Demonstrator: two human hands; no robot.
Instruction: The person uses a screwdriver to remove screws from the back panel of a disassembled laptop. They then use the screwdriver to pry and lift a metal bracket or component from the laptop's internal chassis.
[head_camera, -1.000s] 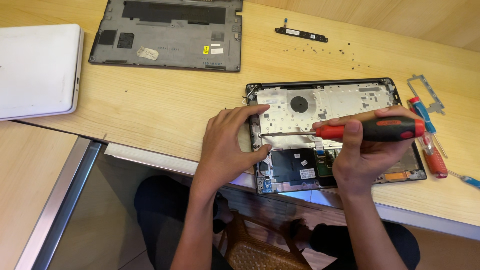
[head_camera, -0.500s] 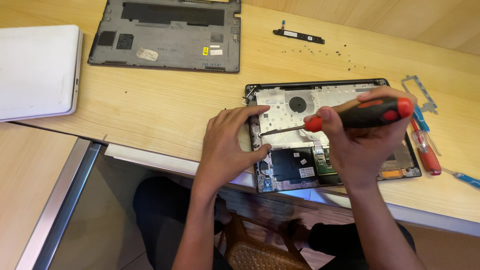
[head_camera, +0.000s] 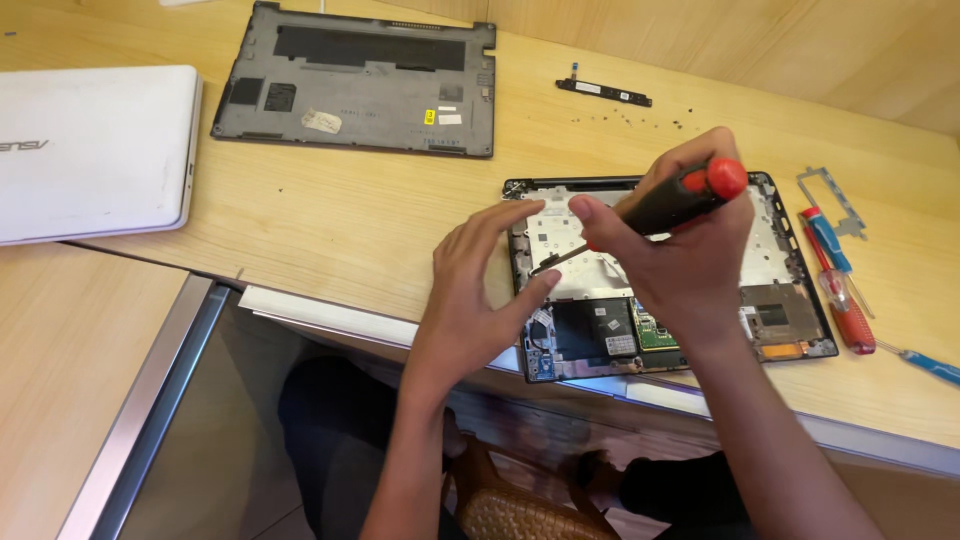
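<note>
Wooden desk (head_camera: 330, 230), right hand (head_camera: 690, 250) hiding laptop (head_camera: 780, 300)

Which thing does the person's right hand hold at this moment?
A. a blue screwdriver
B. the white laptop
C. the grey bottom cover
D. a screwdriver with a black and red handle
D: the right hand grips the black and red screwdriver, its tip down inside the opened laptop, beside the left hand.
</note>
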